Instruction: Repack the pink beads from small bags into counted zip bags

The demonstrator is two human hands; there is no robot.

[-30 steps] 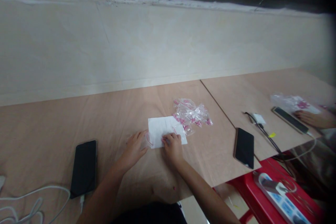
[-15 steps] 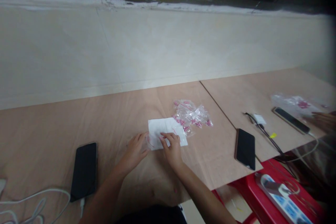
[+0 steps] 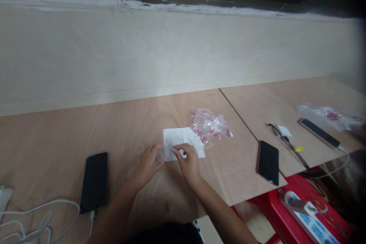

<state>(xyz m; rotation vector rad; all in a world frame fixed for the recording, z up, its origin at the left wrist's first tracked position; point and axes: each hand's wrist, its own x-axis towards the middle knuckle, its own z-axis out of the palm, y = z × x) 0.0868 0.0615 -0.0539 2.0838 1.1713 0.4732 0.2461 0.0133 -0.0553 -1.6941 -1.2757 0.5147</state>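
My left hand (image 3: 149,161) is closed on a small clear plastic bag (image 3: 161,154) with a red line along its opening. The bag's mouth faces right, over the left edge of a white sheet of paper (image 3: 178,133). Above the paper, my right hand (image 3: 187,159) has thumb and forefinger pinched together close to the bag's opening. Whatever lies between those fingertips is too small to make out. Several clear bags with small pink beads (image 3: 211,124) lie heaped at the paper's upper right corner.
A charging phone (image 3: 94,183) lies at left beside coiled white cable. To the right are another phone (image 3: 268,162), a third phone (image 3: 319,132), black cables and a plastic bag (image 3: 331,115). A power strip (image 3: 311,217) rests on a red stool below the table edge.
My right hand's pinched fingertips have shifted slightly left, nearer the bag opening. My left hand stays in place with the bag. A co-worker's hand at far right has mostly left view.
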